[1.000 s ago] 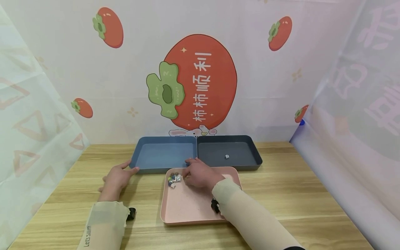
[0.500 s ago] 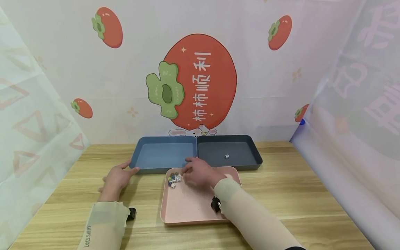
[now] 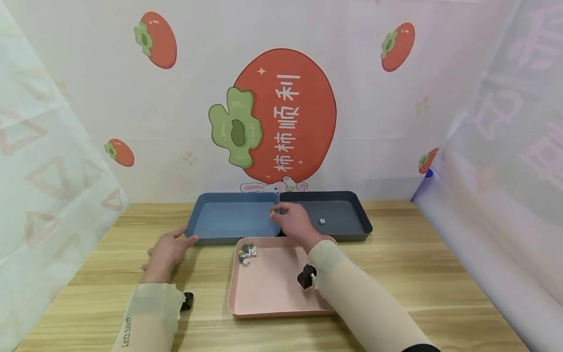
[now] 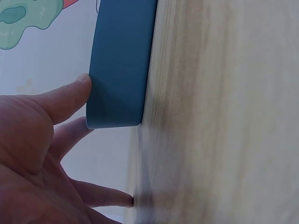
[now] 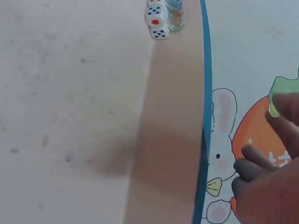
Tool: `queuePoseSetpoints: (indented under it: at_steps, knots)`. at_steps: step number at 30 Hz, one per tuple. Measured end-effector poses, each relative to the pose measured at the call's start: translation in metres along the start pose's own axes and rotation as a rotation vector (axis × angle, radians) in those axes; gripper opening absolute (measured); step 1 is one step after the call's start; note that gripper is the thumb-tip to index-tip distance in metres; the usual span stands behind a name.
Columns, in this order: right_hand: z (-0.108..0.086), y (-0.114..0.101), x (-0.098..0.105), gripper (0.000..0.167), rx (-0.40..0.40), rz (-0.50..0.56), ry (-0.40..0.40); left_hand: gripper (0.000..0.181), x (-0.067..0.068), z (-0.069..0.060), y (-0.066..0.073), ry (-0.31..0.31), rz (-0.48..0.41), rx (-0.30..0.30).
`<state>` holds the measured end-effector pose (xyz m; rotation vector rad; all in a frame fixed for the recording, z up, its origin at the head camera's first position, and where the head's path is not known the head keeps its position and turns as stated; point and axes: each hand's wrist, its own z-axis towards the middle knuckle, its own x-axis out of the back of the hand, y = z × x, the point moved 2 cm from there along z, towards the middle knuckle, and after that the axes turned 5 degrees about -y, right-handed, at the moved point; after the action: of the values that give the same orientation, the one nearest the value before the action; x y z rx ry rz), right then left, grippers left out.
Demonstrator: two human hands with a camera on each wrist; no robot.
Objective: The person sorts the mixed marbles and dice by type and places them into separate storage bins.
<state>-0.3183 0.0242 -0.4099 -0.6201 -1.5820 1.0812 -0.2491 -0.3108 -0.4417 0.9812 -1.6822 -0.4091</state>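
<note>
At the left, your left grip (image 3: 168,248) lay spread wide, thumb and forefinger touching the blue tray (image 3: 233,219) near its front-left corner; a light steadying touch seemed enough. Farther right, above that tray's right end, your right grip (image 3: 296,223) was narrowed to a pinch on a small yellow-green bead (image 5: 274,111), probably best lowered before release, lest it roll.
</note>
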Motion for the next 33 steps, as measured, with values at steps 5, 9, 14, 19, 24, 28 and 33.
queuePoseSetpoints:
  at_steps: [5,9,14,19,24,28,33]
  knots:
    - [0.005,-0.008,0.003,0.023,-0.032,0.0,0.05,0.082,0.0,0.0,-0.001,-0.001,0.006,-0.002]
    - [0.011,-0.013,0.005,0.024,-0.04,-0.001,0.06,0.082,0.0,0.0,0.0,0.004,0.001,0.0]
    - [0.017,-0.018,0.007,0.025,-0.037,-0.023,0.068,0.082,0.0,0.0,0.001,0.009,0.007,-0.002]
    - [0.022,-0.02,0.008,0.025,-0.029,-0.065,0.072,0.082,-0.001,0.001,0.001,0.01,0.016,-0.008]
    - [0.024,-0.021,0.007,0.031,-0.013,-0.094,0.076,0.081,-0.001,0.001,0.0,0.01,0.018,-0.008]
    - [0.025,-0.02,0.008,0.042,0.002,-0.116,0.106,0.081,0.0,0.001,0.001,0.013,0.022,-0.007]
    - [0.026,-0.017,0.01,0.046,-0.003,-0.111,0.129,0.081,0.0,0.0,0.001,0.011,0.027,-0.001]
